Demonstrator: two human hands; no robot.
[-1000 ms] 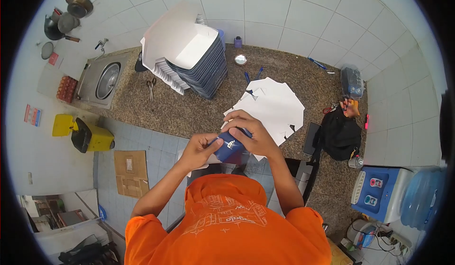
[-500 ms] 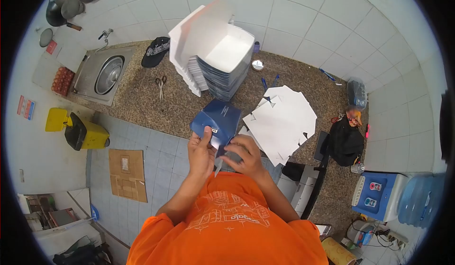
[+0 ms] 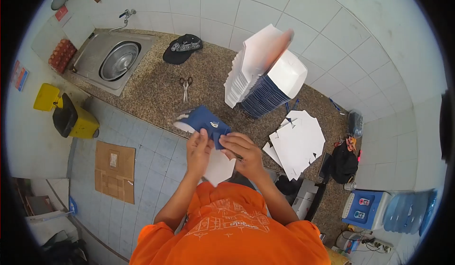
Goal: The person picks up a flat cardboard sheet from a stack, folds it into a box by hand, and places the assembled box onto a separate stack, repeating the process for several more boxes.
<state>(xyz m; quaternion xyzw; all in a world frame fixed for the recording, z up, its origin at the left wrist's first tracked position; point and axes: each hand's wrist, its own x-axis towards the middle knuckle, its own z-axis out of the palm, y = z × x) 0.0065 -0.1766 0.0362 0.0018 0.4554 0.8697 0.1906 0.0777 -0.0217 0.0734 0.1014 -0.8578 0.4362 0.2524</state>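
A partly folded blue box with a white inside is held up in front of my orange shirt, at the counter's front edge. My left hand grips its near side, thumb on the blue face. On the right, the fingers of my right hand pinch a blue flap of it. One white panel hangs down between my wrists. Behind and to the right stands a stack of nested blue and white boxes. Flat white cardboard sheets lie on the counter right of my right hand.
Scissors and a black cap lie on the granite counter, left of the stack. A metal sink is at the far left. A black bag and a water dispenser are at the right.
The view has turned, so the counter items appear shifted. The box in my hands has been turned and its flaps spread, with a white panel now hanging down. Both hands still grip it.
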